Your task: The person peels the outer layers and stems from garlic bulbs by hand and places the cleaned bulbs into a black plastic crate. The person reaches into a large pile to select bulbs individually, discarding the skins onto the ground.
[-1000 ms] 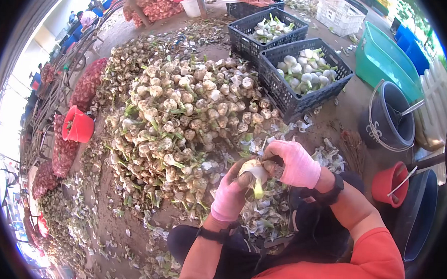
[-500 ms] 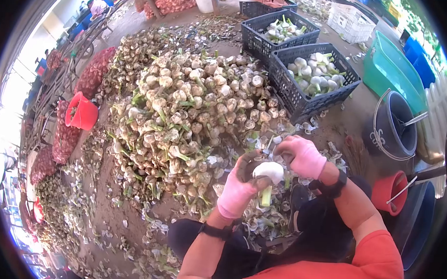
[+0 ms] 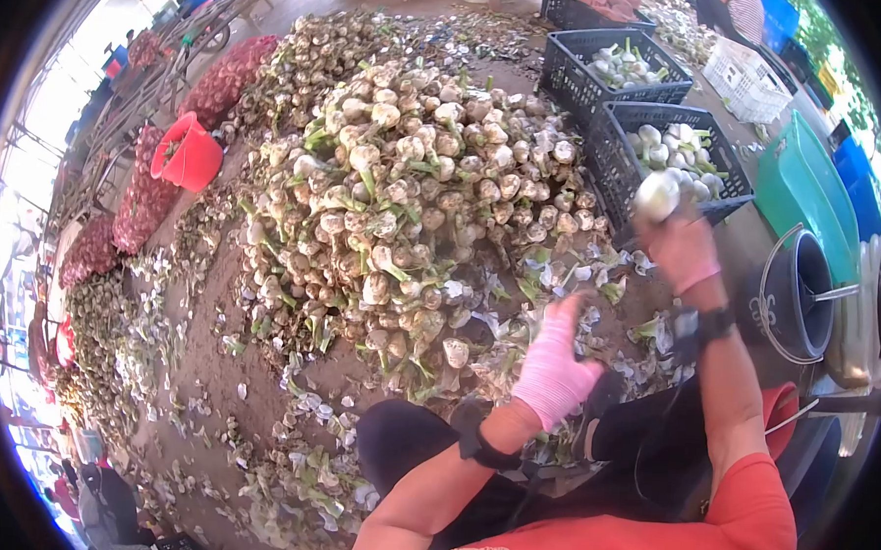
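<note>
A peeled white garlic bulb (image 3: 657,196) is in my right hand (image 3: 684,252), its fingers closed on it. That hand, in a pink glove and a little blurred, reaches out to the near edge of the black plastic crate (image 3: 609,166). Inside the crate lie several clean garlic bulbs (image 3: 674,148). My left hand (image 3: 556,367), also pink-gloved, holds nothing; its thumb stands apart from the fingers. It hovers over loose garlic skins (image 3: 583,271) beside the big heap of untrimmed garlic (image 3: 415,190).
A second black crate (image 3: 577,73) with garlic stands behind. On the right are a white crate (image 3: 749,82), a green tub (image 3: 808,183) and a dark bucket (image 3: 788,310). A red bucket (image 3: 188,154) and red mesh sacks (image 3: 228,79) lie on the left.
My right hand has moved away from the left, up and right to the crate, carrying the garlic bulb. My left hand has let go of the bulb and opened. The view has shifted.
</note>
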Tool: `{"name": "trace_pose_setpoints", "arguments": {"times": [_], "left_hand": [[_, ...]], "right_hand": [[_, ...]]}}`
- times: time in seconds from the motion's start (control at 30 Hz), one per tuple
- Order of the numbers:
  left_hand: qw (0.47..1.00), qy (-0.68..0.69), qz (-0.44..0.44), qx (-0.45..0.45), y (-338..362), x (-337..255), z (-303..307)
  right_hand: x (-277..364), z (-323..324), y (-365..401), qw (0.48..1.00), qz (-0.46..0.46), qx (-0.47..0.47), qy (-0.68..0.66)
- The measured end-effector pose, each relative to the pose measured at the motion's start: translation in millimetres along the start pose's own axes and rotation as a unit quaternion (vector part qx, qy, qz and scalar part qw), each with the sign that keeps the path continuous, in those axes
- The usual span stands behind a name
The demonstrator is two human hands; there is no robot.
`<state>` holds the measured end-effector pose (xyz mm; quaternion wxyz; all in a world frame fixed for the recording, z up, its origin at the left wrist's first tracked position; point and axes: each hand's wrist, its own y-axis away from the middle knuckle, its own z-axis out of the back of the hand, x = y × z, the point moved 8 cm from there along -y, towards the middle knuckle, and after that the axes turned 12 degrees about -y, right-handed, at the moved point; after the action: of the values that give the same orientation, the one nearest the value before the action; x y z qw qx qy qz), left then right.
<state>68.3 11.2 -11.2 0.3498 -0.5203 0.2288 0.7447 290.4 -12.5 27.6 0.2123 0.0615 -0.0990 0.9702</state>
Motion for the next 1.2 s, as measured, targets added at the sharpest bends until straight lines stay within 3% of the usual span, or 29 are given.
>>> {"name": "trace_pose_setpoints", "arguments": {"times": [0.17,0.2,0.23,0.27,0.3,0.37,0.4,0.43,0.53,0.57,0.63,0.7,0.77,0.83,0.87,0.9,0.97,1.0,1.03,1.1,1.17,1.2], "left_hand": [[0.998,-0.043,-0.004,0.047,11.6,-19.3,4.2],[0.997,-0.048,-0.014,0.055,12.4,-21.1,4.8],[0.996,-0.054,-0.025,0.061,12.4,-22.9,6.3],[0.997,-0.037,-0.025,0.06,11.1,-23.5,10.1],[0.998,-0.038,-0.019,0.053,9.4,-25.7,15.3],[0.999,0.043,-0.002,0.032,3.8,-22.6,30.8],[0.999,0.035,-0.018,0.009,1.2,-22.4,36.9],[0.999,0.033,-0.011,0.006,-0.1,-20.9,40.8],[0.999,0.037,0.024,0.02,-4.0,-20.5,53.3],[0.999,0.037,0.031,0.016,-4.9,-15.4,55.8],[0.999,0.042,0.002,-0.01,-6.6,-15.4,58.2],[0.999,0.035,-0.011,-0.016,-8.4,-16.6,62.6],[0.999,0.022,-0.002,-0.025,-7.4,-14.1,64.3],[0.999,0.014,0.003,-0.046,-5.2,-5.0,58.9],[0.998,0.015,0.018,-0.056,-6.5,-0.4,61.9],[0.997,0.015,0.029,-0.065,-8.4,3.1,64.9],[0.994,-0.031,0.069,-0.083,-12.7,11.8,74.7],[0.983,-0.135,0.052,-0.109,-13.6,6.6,85.3],[0.971,-0.201,0.085,-0.097,-16.3,14.9,83.4],[0.965,-0.211,0.11,-0.109,-16.6,26.7,79.1],[0.971,-0.192,0.093,-0.109,-17.7,22.6,72.4],[0.976,-0.171,0.087,-0.107,-18.2,18.0,70.2]], "right_hand": [[4.9,-24.5,-16.8,0.985,0.096,-0.025,-0.141],[-7.4,-82.1,-19.1,0.873,-0.028,0.025,-0.486],[3.7,-144.4,-12.6,0.632,-0.149,0.072,-0.757],[58.9,-139.5,2.8,0.667,-0.25,0.197,-0.673],[87.1,-174.4,2.3,0.752,-0.152,0.271,-0.582],[165.0,-242.6,-3.0,0.878,0.042,0.279,-0.387],[183.8,-252.7,-10.4,0.901,0.037,0.25,-0.353],[199.4,-259.3,-17.6,0.922,0.031,0.218,-0.319],[216.0,-325.0,-25.0,0.92,-0.095,0.246,-0.291],[219.1,-330.7,-18.0,0.918,-0.091,0.253,-0.292],[210.2,-315.9,-5.7,0.935,-0.039,0.174,-0.307],[187.5,-305.6,14.4,0.942,-0.074,0.194,-0.262],[153.5,-298.5,37.8,0.904,-0.161,0.253,-0.306],[100.1,-342.1,77.9,0.714,-0.39,0.309,-0.492],[98.6,-326.6,90.7,0.513,-0.505,0.164,-0.674],[96.0,-294.2,92.7,0.515,-0.507,0.152,-0.675],[149.0,-189.6,51.9,0.21,-0.07,0.247,-0.944],[141.5,-205.9,51.8,0.193,-0.257,0.297,-0.899],[129.8,-176.8,42.8,0.598,-0.061,0.265,-0.754],[142.3,-131.3,34.4,0.595,-0.048,0.189,-0.779],[145.4,-116.6,43.6,0.433,-0.174,0.238,-0.852],[149.1,-97.2,46.8,0.322,-0.247,0.207,-0.89]]}}
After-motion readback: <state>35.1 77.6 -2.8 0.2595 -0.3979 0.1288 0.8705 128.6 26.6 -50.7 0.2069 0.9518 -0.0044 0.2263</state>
